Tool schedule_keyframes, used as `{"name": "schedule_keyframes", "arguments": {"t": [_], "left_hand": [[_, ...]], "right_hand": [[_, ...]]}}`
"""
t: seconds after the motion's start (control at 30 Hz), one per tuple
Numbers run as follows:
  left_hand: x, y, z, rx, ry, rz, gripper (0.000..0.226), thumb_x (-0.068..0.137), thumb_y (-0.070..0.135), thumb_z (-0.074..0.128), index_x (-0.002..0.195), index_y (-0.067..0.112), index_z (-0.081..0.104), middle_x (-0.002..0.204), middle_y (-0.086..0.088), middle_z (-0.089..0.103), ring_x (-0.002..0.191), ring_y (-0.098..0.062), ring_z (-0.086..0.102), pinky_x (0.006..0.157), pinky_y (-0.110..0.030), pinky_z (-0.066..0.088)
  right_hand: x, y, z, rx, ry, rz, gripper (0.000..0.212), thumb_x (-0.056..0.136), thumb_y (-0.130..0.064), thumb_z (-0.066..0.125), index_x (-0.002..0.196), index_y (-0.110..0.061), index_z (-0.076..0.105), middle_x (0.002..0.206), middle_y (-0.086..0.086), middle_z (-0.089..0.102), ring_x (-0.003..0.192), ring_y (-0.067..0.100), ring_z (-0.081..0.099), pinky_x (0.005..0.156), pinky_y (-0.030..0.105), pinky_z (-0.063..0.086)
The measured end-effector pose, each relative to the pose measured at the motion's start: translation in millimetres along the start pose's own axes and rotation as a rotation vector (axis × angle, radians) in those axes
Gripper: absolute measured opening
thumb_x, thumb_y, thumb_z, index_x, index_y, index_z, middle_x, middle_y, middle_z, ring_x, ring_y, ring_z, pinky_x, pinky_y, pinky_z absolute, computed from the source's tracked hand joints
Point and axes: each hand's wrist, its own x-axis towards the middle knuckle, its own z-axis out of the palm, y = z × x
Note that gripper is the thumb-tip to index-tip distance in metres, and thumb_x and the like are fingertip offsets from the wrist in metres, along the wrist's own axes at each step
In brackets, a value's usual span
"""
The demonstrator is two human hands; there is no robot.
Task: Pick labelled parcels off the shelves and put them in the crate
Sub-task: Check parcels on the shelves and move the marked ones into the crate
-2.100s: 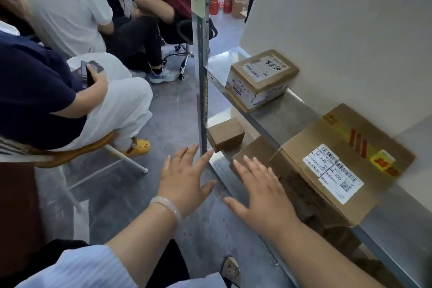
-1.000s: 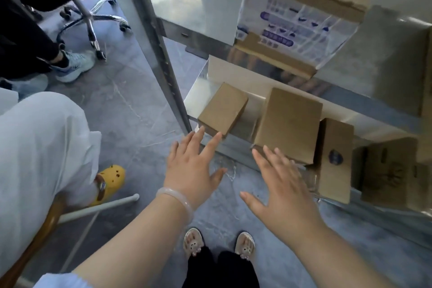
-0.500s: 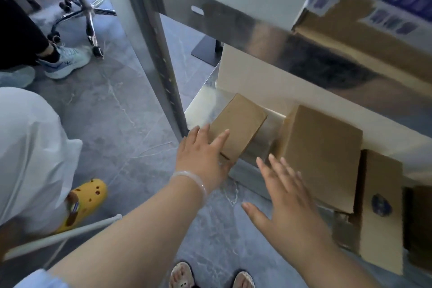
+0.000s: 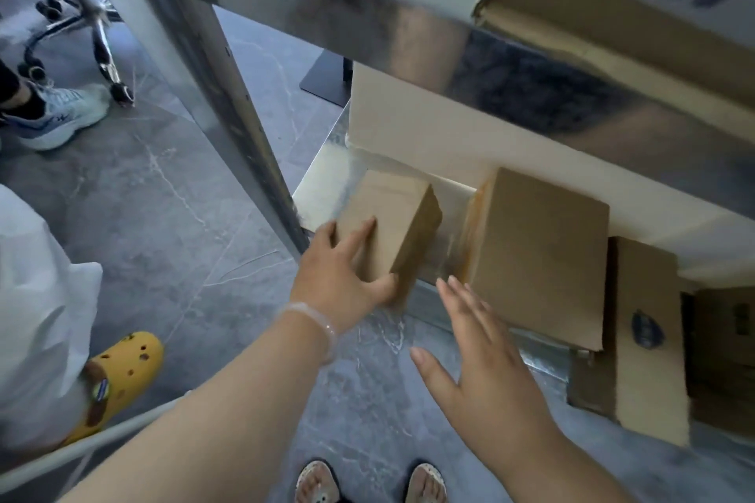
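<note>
A small plain brown parcel [image 4: 398, 216] lies at the left end of the low metal shelf [image 4: 327, 180]. My left hand [image 4: 341, 272] holds its near end, fingers on top and thumb round the front corner. My right hand [image 4: 478, 355] hovers open, fingers spread, just in front of the shelf edge beside a larger brown parcel [image 4: 543, 253]. No label shows on either parcel. No crate is in view.
A steel upright [image 4: 212, 86] stands just left of my left hand. The upper shelf beam [image 4: 408, 29] overhangs, carrying a taped box [image 4: 637, 0]. More boxes [image 4: 649, 339] stand to the right. A seated person's yellow clog [image 4: 118, 372] and a chair base [image 4: 94, 37] are left.
The view dropped and closed in on the low shelf. My left hand reached forward and took hold of the small parcel's near end. My right hand advanced toward the shelf edge, still open.
</note>
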Motion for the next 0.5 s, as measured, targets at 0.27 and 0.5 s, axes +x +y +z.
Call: {"name": "schedule_keyframes", "arguments": {"t": [0.27,0.5], "left_hand": [[-73.3,14.0,-32.7,-0.705,-0.123,-0.128,0.056,0.080,0.031,0.072,0.127,0.055,0.054,0.131,0.018,0.060,0.119,-0.004,0.058,0.105,-0.035,0.046],[-115.4,33.4,-44.1,-0.675,-0.009,-0.111,0.030,0.098,0.017,0.057,0.108,0.045,0.063,0.096,0.029,0.069,0.095,0.015,0.061,0.079,-0.006,0.047]], "right_hand": [[-14.9,-31.0,-8.7,0.632,0.076,0.184,0.077,0.093,-0.044,0.056,0.153,-0.041,0.007,0.156,-0.021,0.018,0.142,-0.002,0.019,0.111,0.023,0.023],[-57.5,-54.9,-28.1,0.895,0.145,0.175,0.053,0.098,-0.034,0.052,0.145,-0.046,0.031,0.148,-0.027,0.031,0.133,-0.012,0.029,0.103,0.012,0.029]]}}
